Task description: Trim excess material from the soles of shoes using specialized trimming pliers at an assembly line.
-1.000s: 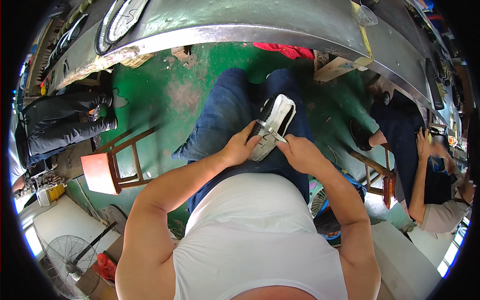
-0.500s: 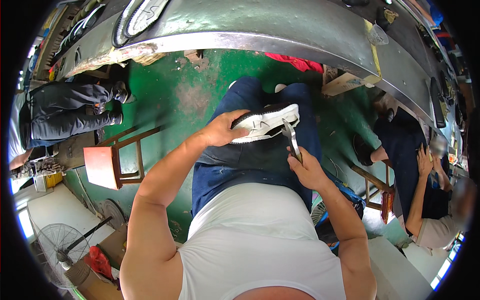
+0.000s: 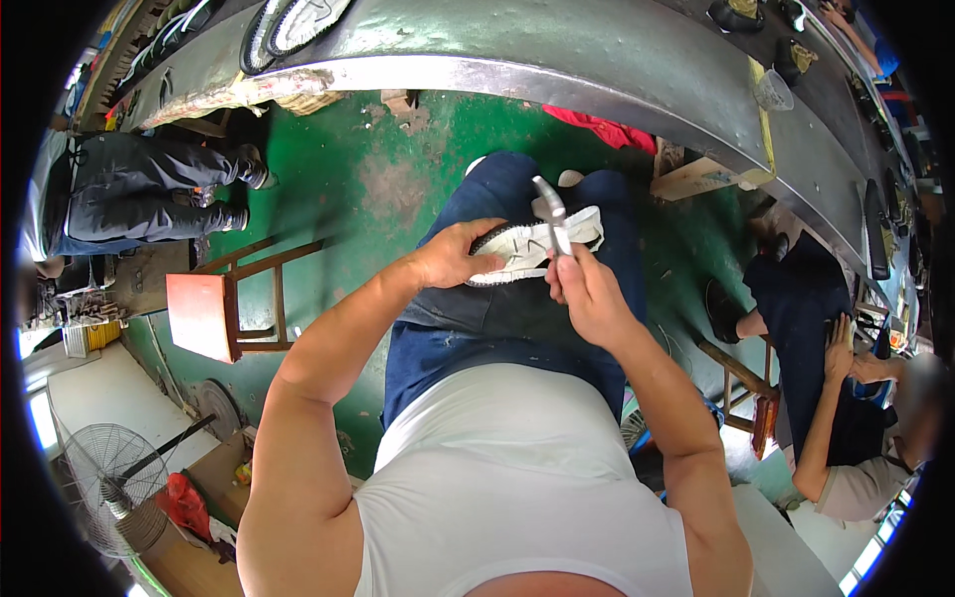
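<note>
Over my lap, my left hand (image 3: 456, 255) grips the rounded end of a shoe upper (image 3: 517, 263). Its underside faces up, white with dark marker strokes and a dark pleated edge round that end. My right hand (image 3: 593, 296) is closed round metal lasting pliers (image 3: 554, 217). Their head points up and away from me, over the shoe's other end, hiding part of it. I cannot tell whether the pliers touch the shoe.
A long metal bench (image 3: 438, 75) crosses ahead, with two more pleated white shoe pieces (image 3: 298, 25) at its left. A wooden stool (image 3: 204, 316) stands left, a fan (image 3: 114, 488) lower left. Co-workers are at both sides; one's hand (image 3: 839, 348) shows at right.
The pliers have come off the shoe's open edge and swung upward, their head now pointing away from me. My right hand has shifted slightly up and left; the left hand keeps its grip.
</note>
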### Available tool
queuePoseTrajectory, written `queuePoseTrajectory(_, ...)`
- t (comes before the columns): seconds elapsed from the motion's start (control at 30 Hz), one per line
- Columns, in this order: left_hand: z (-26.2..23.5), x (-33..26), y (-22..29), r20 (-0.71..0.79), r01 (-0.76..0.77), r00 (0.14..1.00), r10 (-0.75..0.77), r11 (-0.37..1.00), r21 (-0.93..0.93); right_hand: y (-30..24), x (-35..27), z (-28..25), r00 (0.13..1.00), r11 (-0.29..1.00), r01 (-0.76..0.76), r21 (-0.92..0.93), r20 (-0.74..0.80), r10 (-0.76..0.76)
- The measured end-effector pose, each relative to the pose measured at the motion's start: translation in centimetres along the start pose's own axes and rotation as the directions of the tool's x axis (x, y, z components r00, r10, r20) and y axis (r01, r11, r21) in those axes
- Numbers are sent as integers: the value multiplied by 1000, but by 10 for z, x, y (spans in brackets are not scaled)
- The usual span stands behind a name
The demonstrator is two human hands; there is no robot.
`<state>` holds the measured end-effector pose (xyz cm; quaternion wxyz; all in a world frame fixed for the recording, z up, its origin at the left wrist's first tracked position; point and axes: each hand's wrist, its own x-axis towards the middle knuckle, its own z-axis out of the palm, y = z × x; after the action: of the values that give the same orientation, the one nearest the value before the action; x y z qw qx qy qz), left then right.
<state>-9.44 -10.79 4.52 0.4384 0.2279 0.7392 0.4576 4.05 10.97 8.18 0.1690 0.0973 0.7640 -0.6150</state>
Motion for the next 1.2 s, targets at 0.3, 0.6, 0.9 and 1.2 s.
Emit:
queuePoseTrajectory(0.3,0,-3,8,-6,-15,1000,16,999,28,19,-1,10,940,965,263,0,-225,-256)
queuePoseTrajectory(0.6,18,-26,85,-138,-111,964,227,817,566,45,-63,-42,965,745,-122,656,-96,243)
queuePoseTrajectory(0.9,61,82,85,-126,-101,988,84,985,-141,69,-104,-45,923,964,-217,156,-288,254)
queuePoseTrajectory(1.2,88,29,36,-180,-2,983,46,972,236,29,-99,-49,980,959,-200,-202,-40,196)
